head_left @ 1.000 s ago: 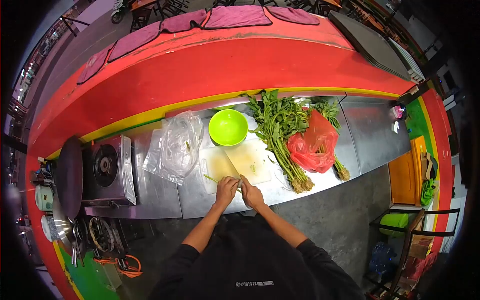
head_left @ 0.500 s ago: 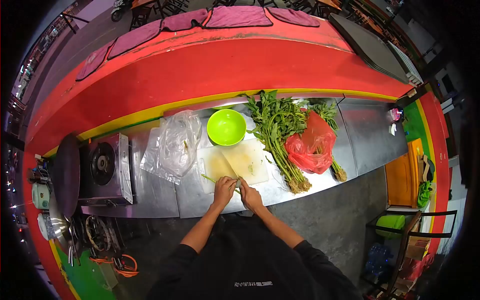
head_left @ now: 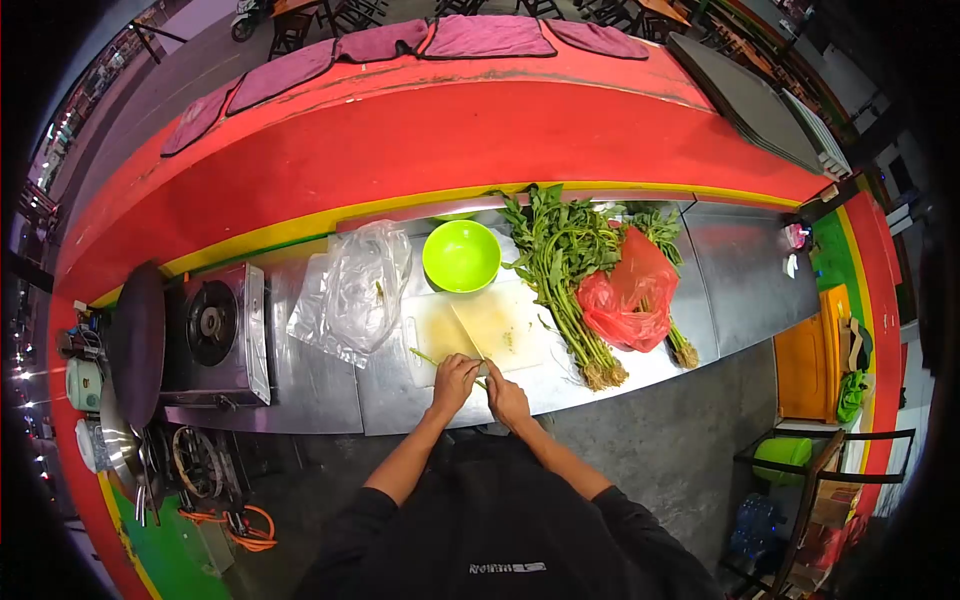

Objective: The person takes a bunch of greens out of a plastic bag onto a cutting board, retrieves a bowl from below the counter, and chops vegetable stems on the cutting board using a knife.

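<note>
My left hand (head_left: pixel 456 383) is closed around a thin green stem (head_left: pixel 423 356), whose tip pokes out to its left above the cutting board's front edge. Close beside it, my right hand (head_left: pixel 508 400) grips a knife (head_left: pixel 469 333), its blade slanting up and left over the white cutting board (head_left: pixel 526 313). Fingers hide most of the handle. Small green bits lie on the board's right part. Just behind the board stands a bright green bowl (head_left: pixel 461 258). Leafy greens with roots (head_left: pixel 560 270) lie to the right, partly under a red plastic bag (head_left: pixel 635 300).
Left of the board is a clear plastic bag (head_left: pixel 362 290), then a gas stove (head_left: pixel 215 325) and a dark wok (head_left: pixel 137 345). A red wall (head_left: pixel 440 135) with pink cloths (head_left: pixel 490 37) rises behind the metal counter (head_left: pixel 315 390).
The camera view has shifted slightly, moving the whole scene a little right. Both hands stay together at the board's front edge, with the stem and knife still held.
</note>
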`<state>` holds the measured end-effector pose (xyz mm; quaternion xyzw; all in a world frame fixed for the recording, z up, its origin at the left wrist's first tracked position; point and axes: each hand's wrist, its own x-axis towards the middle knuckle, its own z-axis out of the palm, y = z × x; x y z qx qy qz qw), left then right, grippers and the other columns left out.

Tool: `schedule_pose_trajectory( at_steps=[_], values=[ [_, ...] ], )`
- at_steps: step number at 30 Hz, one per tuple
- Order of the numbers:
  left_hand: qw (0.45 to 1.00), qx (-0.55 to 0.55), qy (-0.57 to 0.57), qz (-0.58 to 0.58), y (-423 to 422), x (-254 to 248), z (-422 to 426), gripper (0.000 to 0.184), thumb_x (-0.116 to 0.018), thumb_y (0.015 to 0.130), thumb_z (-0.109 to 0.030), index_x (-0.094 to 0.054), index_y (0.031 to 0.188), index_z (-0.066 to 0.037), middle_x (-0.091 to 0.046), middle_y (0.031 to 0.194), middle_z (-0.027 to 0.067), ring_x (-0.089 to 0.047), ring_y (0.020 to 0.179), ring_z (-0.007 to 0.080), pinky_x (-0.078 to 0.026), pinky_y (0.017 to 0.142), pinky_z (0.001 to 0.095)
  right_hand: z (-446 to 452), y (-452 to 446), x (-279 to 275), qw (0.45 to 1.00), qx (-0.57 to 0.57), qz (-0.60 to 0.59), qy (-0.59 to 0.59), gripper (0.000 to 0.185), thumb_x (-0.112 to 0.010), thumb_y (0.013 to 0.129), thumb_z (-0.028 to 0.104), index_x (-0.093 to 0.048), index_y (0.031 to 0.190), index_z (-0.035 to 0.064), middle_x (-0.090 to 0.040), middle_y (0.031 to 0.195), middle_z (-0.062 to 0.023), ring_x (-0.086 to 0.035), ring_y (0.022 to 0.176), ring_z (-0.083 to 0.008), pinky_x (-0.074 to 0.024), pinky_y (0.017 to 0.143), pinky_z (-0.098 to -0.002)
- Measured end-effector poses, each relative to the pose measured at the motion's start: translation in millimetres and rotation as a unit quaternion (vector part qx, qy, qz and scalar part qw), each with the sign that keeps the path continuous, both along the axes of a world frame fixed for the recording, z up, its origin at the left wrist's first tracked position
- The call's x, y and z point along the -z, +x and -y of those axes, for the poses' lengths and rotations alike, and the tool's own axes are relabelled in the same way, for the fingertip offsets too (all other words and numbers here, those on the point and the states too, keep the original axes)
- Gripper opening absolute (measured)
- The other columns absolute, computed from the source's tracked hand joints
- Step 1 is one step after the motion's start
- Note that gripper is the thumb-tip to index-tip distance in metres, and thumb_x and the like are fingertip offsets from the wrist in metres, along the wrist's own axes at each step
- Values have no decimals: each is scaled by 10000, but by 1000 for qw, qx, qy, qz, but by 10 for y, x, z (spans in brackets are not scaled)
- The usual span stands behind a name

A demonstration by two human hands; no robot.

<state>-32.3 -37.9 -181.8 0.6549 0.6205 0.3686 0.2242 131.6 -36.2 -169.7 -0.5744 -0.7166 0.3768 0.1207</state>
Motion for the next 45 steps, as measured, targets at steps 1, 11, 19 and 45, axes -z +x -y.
schedule_pose_trajectory(
  at_steps=[1, 11, 19, 45],
  values=[
    [1000, 3, 11, 16, 2, -9, -13, 154, -706, 875, -91, -756, 1014, -47, -662, 917, 108, -621, 916, 315, -472, 830, 437, -33, -20, -1, 1000, 4, 5, 5, 473, -463, 1042, 267, -414, 1506, 190, -671, 786, -314, -659, 733, -514, -506, 684, -611],
    [1000, -2, 14, 19, -14, 28, -4, 135, -709, 875, -98, -741, 996, -49, -666, 925, 102, -624, 917, 308, -478, 816, 426, -33, 17, -58, 1000, -5, -1, -18, 482, -461, 1043, 294, -400, 1514, 210, -678, 792, -312, -658, 734, -522, -506, 688, -622],
    [1000, 7, 11, -5, -5, -72, -10, 148, -702, 874, -70, -742, 1010, -26, -668, 931, 120, -628, 902, 325, -482, 819, 428, -85, -49, -7, 1000, -9, 3, 4, 482, -451, 1047, 297, -399, 1518, 211, -677, 779, -305, -661, 723, -513, -514, 686, -609],
    [1000, -1, 11, 20, -33, -9, -5, 122, -716, 859, -77, -738, 970, -29, -679, 913, 120, -629, 909, 326, -482, 821, 436, -61, -63, 33, 1000, -5, -5, -8, 467, -472, 1044, 280, -422, 1500, 192, -680, 774, -294, -662, 709, -501, -508, 650, -603]
  ],
)
